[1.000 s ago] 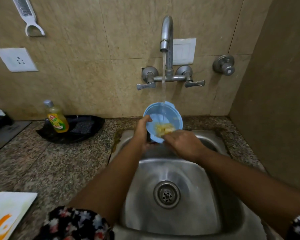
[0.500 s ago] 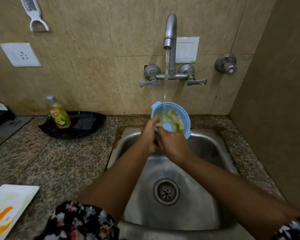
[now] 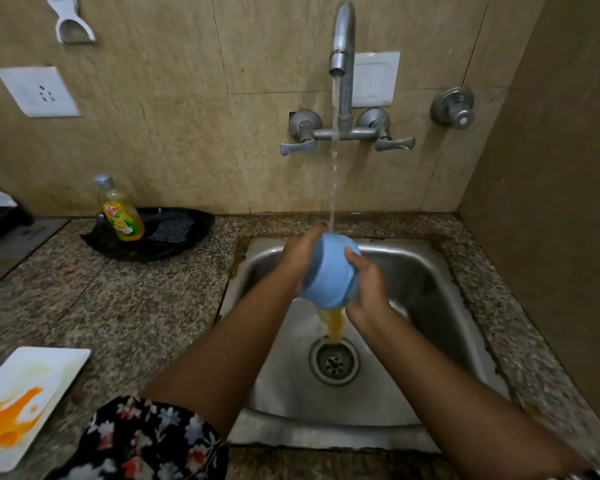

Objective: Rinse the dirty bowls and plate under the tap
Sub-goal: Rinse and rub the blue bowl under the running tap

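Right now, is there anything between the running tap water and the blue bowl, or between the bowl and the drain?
Nothing visible. The stream falls unblocked onto the upturned blue bowl, held by the left hand and right hand. Yellow rinse water pours straight from its lower rim to the open drain.

The blue bowl (image 3: pixel 329 271) has been turned over: a second ago its opening faced the camera with yellow residue visible inside; its base now faces up and toward the camera. Yellow-orange liquid (image 3: pixel 334 323) now pours from its lower rim toward the sink drain (image 3: pixel 334 364). The right hand (image 3: pixel 368 289) has moved from the bowl's front rim to its right side. The left hand (image 3: pixel 300 258) now holds the left side.
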